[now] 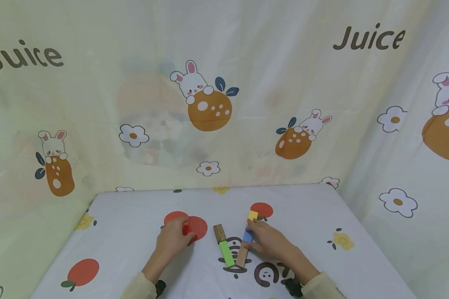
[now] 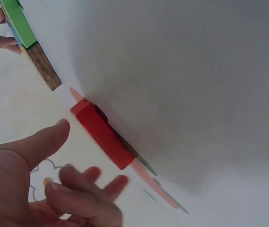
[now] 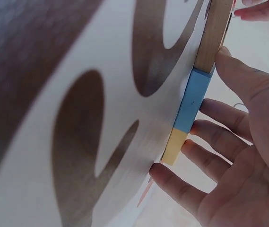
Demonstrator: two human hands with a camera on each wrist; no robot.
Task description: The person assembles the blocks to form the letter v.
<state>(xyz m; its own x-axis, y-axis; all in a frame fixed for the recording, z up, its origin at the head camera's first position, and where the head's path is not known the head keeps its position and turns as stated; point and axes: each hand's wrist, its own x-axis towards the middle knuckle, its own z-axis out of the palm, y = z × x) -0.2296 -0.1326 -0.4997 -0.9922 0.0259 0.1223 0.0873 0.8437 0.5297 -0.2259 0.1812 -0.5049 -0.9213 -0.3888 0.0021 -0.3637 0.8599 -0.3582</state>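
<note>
My left hand (image 1: 173, 237) is spread over a red block (image 2: 105, 136), which lies on a printed red fruit. In the left wrist view the thumb and fingers stand apart from that block. On the right, a yellow block (image 1: 252, 215), a blue block (image 1: 248, 234) and a tan wooden block (image 1: 242, 255) form a slanted row, end to end. My right hand (image 1: 270, 241) touches this row with extended fingers and thumb. Left of it, a dark wood-grain block (image 1: 219, 233) and a green block (image 1: 226, 254) make a second slanted line. The two lines nearly meet at the near end.
A white tablecloth (image 1: 127, 232) with printed fruit, flowers and dark lettering covers the table. Behind it hangs a pale curtain (image 1: 247, 149) with rabbit prints, and the same cloth flanks both sides. Dark bands show at both wrists.
</note>
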